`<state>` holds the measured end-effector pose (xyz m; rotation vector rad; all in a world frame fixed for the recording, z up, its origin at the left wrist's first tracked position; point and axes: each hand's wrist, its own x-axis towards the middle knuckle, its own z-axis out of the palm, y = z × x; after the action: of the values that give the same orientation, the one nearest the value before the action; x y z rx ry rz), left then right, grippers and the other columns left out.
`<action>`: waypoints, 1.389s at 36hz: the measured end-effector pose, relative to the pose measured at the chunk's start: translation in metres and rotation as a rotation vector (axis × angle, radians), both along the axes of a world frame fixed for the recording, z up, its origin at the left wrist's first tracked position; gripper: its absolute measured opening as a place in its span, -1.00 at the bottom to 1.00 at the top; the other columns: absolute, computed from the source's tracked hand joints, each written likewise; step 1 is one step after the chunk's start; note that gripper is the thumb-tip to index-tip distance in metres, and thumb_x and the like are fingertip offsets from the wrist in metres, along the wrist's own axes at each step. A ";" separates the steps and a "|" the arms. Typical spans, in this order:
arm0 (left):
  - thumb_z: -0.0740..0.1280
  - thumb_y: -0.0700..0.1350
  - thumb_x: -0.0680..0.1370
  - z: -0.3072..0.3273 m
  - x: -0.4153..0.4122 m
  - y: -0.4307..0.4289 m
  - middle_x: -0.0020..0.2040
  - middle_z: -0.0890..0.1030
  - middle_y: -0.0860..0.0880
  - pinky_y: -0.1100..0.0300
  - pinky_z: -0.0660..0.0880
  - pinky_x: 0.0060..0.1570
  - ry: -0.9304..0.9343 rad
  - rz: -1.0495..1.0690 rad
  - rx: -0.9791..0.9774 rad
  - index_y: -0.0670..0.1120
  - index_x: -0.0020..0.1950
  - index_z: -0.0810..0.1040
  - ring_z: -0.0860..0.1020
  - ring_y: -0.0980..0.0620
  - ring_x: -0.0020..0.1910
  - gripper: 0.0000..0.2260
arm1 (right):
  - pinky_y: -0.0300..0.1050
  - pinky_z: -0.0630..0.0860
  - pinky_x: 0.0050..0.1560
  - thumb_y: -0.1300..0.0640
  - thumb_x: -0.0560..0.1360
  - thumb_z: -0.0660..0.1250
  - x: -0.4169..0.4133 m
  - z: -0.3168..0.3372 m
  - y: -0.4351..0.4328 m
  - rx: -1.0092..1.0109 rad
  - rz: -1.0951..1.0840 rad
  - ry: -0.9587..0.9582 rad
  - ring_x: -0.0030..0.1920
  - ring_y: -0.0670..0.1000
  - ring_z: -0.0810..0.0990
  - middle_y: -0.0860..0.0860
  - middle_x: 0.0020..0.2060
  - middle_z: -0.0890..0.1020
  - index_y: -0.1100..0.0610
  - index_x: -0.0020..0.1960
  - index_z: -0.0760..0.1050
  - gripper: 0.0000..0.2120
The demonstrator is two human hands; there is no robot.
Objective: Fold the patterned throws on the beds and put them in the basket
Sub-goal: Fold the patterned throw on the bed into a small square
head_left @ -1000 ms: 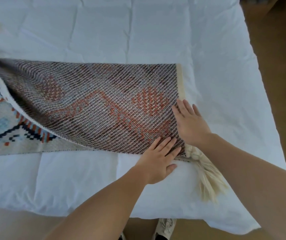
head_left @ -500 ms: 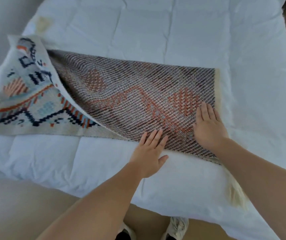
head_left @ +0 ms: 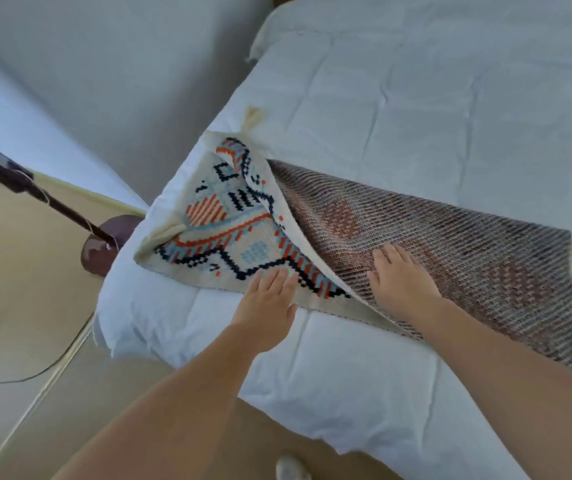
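A patterned throw [head_left: 468,244] lies folded lengthwise across the near end of a white bed [head_left: 433,109]. Its brown striped underside faces up on the right. At the left end the cream face with blue, orange and black motifs [head_left: 229,233] shows where the top layer falls short. My left hand [head_left: 270,303] rests flat, fingers apart, on the near edge of the cream part. My right hand [head_left: 402,282] presses flat on the brown layer just right of the fold line. A cream tassel [head_left: 253,116] sticks out at the far left corner. No basket is in view.
A second white bed [head_left: 35,109] stands to the left across a narrow gap. A dark lamp stand with a round base [head_left: 104,247] and a thin cable [head_left: 35,372] sits on the tan floor beside the bed corner. My shoe [head_left: 291,467] shows below the bed edge.
Both hands have slid left along the throw, from its right end toward the left end. My view has swung left, bringing the lamp stand and the other bed into sight.
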<state>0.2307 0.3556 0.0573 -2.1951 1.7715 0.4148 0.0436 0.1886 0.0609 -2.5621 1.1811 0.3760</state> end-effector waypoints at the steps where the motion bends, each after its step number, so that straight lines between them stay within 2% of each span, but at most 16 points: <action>1: -0.10 0.04 0.68 0.005 0.016 0.004 0.60 -0.10 -0.07 0.01 -0.29 0.47 -0.004 0.008 -0.009 -0.10 0.58 -0.12 -0.19 -0.04 0.56 -0.49 | 0.02 -0.04 0.52 -0.06 0.65 -0.10 0.016 0.004 0.003 0.000 0.003 -0.015 0.55 0.10 -0.02 0.14 0.55 0.05 0.18 0.55 0.02 -0.45; 9: -0.05 0.03 0.67 0.021 0.106 0.002 0.59 -0.01 -0.09 -0.01 -0.25 0.50 -0.052 0.037 -0.077 -0.09 0.57 0.01 -0.11 -0.06 0.56 -0.52 | 0.03 0.01 0.53 -0.06 0.65 -0.07 0.110 0.005 0.001 0.024 0.050 -0.106 0.55 0.10 -0.02 0.14 0.55 0.04 0.19 0.55 0.03 -0.45; 15: -0.04 0.02 0.67 0.009 0.160 -0.019 0.60 -0.05 -0.06 0.01 -0.25 0.50 -0.078 0.034 -0.040 -0.09 0.58 -0.05 -0.14 -0.03 0.56 -0.50 | 0.02 0.03 0.52 -0.05 0.65 -0.04 0.169 -0.013 -0.020 0.076 0.057 -0.144 0.55 0.10 -0.01 0.14 0.55 0.05 0.20 0.53 0.08 -0.47; 21: -0.03 0.01 0.67 0.000 0.211 -0.068 0.59 0.00 -0.09 0.01 -0.21 0.51 -0.053 0.037 -0.027 -0.08 0.58 0.01 -0.09 -0.05 0.57 -0.52 | 0.01 0.01 0.53 -0.05 0.65 -0.07 0.215 -0.024 -0.059 0.135 0.046 -0.127 0.55 0.09 -0.04 0.13 0.56 0.01 0.19 0.56 0.01 -0.45; 28: -0.01 -0.01 0.67 -0.005 0.251 -0.118 0.59 0.03 -0.05 0.03 -0.22 0.50 -0.020 0.057 -0.103 -0.07 0.57 0.03 -0.06 -0.01 0.56 -0.52 | -0.04 0.16 0.48 -0.01 0.66 -0.03 0.271 -0.029 -0.102 0.256 0.014 -0.163 0.51 0.07 0.15 0.08 0.53 0.16 0.19 0.55 0.06 -0.48; 31: -0.02 0.00 0.67 -0.012 0.274 -0.130 0.59 0.03 -0.06 0.02 -0.21 0.51 -0.013 0.056 -0.095 -0.07 0.57 0.01 -0.07 -0.02 0.56 -0.53 | 0.01 0.33 0.36 0.00 0.65 0.00 0.301 -0.031 -0.110 0.285 -0.007 -0.205 0.39 0.11 0.34 0.07 0.42 0.32 0.18 0.50 0.16 -0.53; 33: -0.02 -0.01 0.67 -0.017 0.291 -0.140 0.59 0.05 -0.06 0.02 -0.18 0.52 -0.018 0.045 -0.109 -0.06 0.57 0.03 -0.05 -0.03 0.56 -0.54 | -0.02 0.46 0.09 0.00 0.65 0.03 0.321 -0.038 -0.117 0.287 -0.037 -0.232 0.20 0.13 0.46 -0.01 0.17 0.46 0.14 0.32 0.32 -0.67; 35: 0.00 -0.02 0.67 -0.021 0.309 -0.151 0.58 0.08 -0.06 0.01 -0.16 0.53 -0.018 0.031 -0.137 -0.05 0.57 0.05 -0.02 -0.04 0.56 -0.54 | -0.15 0.37 -0.26 0.02 0.64 0.07 0.340 -0.047 -0.124 0.258 -0.088 -0.266 -0.06 0.08 0.46 -0.12 -0.18 0.38 0.07 0.04 0.26 -0.88; 36: 0.01 -0.03 0.67 -0.023 0.319 -0.157 0.58 0.09 -0.06 0.01 -0.15 0.53 -0.018 0.019 -0.150 -0.05 0.57 0.06 -0.01 -0.05 0.56 -0.54 | -0.14 0.39 -0.27 0.03 0.63 0.09 0.349 -0.048 -0.126 0.258 -0.130 -0.288 -0.10 0.07 0.46 -0.12 -0.21 0.37 0.06 0.03 0.26 -0.90; 38: 0.03 -0.03 0.67 -0.029 0.339 -0.169 0.57 0.11 -0.07 0.00 -0.14 0.52 -0.028 -0.024 -0.169 -0.05 0.56 0.08 0.01 -0.06 0.55 -0.55 | 0.06 0.53 -0.03 0.05 0.62 0.12 0.365 -0.048 -0.129 0.273 -0.208 -0.326 0.00 0.17 0.55 0.05 -0.04 0.54 0.15 0.20 0.36 -0.77; 40: 0.07 -0.04 0.66 -0.034 0.358 -0.179 0.56 0.12 -0.08 0.00 -0.12 0.52 -0.025 -0.055 -0.188 -0.04 0.55 0.09 0.02 -0.07 0.55 -0.55 | 0.09 0.52 0.09 0.06 0.61 0.17 0.378 -0.050 -0.130 0.288 -0.288 -0.377 0.07 0.18 0.56 0.14 0.11 0.57 0.21 0.32 0.35 -0.66; 42: 0.09 -0.06 0.66 -0.037 0.375 -0.189 0.57 0.11 -0.09 0.00 -0.12 0.51 -0.009 -0.068 -0.213 -0.04 0.55 0.09 0.02 -0.07 0.55 -0.54 | 0.01 0.54 0.01 0.10 0.57 0.24 0.391 -0.052 -0.130 0.326 -0.393 -0.454 0.04 0.17 0.58 0.10 0.10 0.57 0.17 0.33 0.38 -0.65; 44: 0.11 -0.10 0.65 -0.038 0.389 -0.195 0.58 0.08 -0.10 -0.01 -0.12 0.52 0.000 -0.104 -0.220 -0.06 0.56 0.06 0.00 -0.08 0.55 -0.52 | -0.04 0.54 -0.15 0.15 0.53 0.28 0.402 -0.052 -0.124 0.364 -0.481 -0.517 -0.08 0.14 0.62 0.08 0.00 0.62 0.13 0.21 0.48 -0.74; 45: 0.12 -0.12 0.65 -0.038 0.396 -0.198 0.58 0.07 -0.10 -0.02 -0.12 0.52 -0.003 -0.129 -0.219 -0.06 0.57 0.04 -0.01 -0.09 0.55 -0.50 | -0.04 0.54 -0.16 0.17 0.52 0.28 0.406 -0.051 -0.120 0.374 -0.497 -0.533 -0.12 0.12 0.62 0.08 -0.02 0.64 0.11 0.17 0.52 -0.77; 48: 0.19 -0.21 0.60 -0.040 0.416 -0.208 0.59 0.01 -0.09 0.00 -0.16 0.52 -0.005 -0.200 -0.218 -0.03 0.58 -0.04 -0.06 -0.07 0.56 -0.39 | 0.02 0.56 -0.05 0.22 0.56 0.26 0.412 -0.047 -0.102 0.356 -0.446 -0.505 -0.07 0.10 0.63 0.09 0.11 0.63 0.11 0.28 0.51 -0.69; 50: 0.22 -0.24 0.57 -0.040 0.425 -0.215 0.59 -0.04 -0.10 0.00 -0.21 0.49 -0.001 -0.293 -0.217 0.00 0.58 -0.07 -0.10 -0.08 0.56 -0.32 | -0.05 0.53 -0.09 0.22 0.58 0.23 0.416 -0.048 -0.091 0.307 -0.338 -0.446 -0.07 0.06 0.58 0.06 0.11 0.59 0.10 0.36 0.46 -0.65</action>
<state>0.6561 0.1406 0.0174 -2.0187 2.1846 0.1608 0.4592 0.0978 0.0124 -1.9956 1.2375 -0.0860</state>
